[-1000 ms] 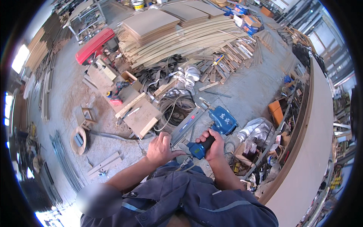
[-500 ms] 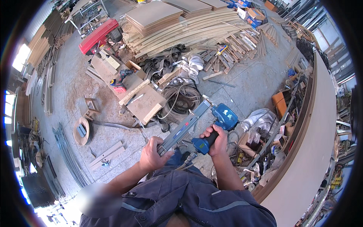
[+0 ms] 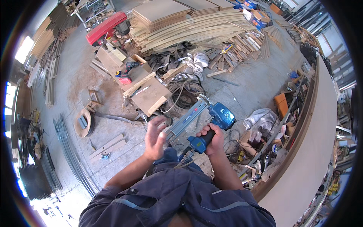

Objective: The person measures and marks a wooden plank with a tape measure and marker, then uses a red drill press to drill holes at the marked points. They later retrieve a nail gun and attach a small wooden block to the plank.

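A blue pneumatic nail gun with a long grey magazine is held in front of my body. My right hand is wrapped round its black grip, and an air hose runs from the fitting at the grip's lower end towards me. The magazine slants away to the far right, its near end beside my left hand. That hand is raised with fingers apart, holding nothing and seemingly just clear of the magazine.
Ahead lies a low wooden board platform bearing a cordless drill. Beside it is a coiled hose. A long pale panel stands along my right, next to piled clutter. Metal rods and a round reel lie left.
My left hand has let go of the magazine's near end and opened, lifting slightly. The nail gun has shifted a little to the left in my right hand.
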`<state>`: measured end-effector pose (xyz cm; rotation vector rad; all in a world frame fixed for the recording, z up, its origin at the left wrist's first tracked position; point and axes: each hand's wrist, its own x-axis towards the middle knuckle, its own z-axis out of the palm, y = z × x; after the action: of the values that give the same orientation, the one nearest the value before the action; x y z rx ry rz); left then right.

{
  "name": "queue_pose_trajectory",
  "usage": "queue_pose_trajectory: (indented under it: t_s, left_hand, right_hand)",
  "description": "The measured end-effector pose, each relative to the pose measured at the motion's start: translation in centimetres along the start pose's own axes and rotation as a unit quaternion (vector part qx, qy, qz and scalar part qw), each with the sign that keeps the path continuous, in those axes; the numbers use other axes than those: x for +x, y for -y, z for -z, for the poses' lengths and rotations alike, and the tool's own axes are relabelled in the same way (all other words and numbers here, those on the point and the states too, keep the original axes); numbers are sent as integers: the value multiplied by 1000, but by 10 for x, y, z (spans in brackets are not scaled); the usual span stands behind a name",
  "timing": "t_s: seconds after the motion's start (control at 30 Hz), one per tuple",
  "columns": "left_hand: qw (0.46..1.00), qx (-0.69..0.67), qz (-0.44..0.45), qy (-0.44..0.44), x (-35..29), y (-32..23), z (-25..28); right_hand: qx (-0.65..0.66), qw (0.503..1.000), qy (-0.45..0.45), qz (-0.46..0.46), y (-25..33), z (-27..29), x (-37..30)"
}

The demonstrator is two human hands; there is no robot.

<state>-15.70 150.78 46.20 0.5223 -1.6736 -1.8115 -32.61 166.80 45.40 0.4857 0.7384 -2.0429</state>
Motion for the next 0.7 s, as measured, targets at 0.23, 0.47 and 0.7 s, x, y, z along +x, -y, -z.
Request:
queue_pose_trajectory:
  t_s: [0.23, 0.47, 0.7]
  left_hand:
    - [985, 148, -11, -83, 14, 5, 55]
    - [991, -79, 86, 68, 33, 20, 54]
    - [951, 225, 206, 55, 0, 80, 175]
  right_hand:
    - [4, 997, -60, 42, -20, -6, 5]
    - [-62, 991, -84, 78, -58, -32, -5]
    - [-403, 863, -219, 210, 39, 18, 16]
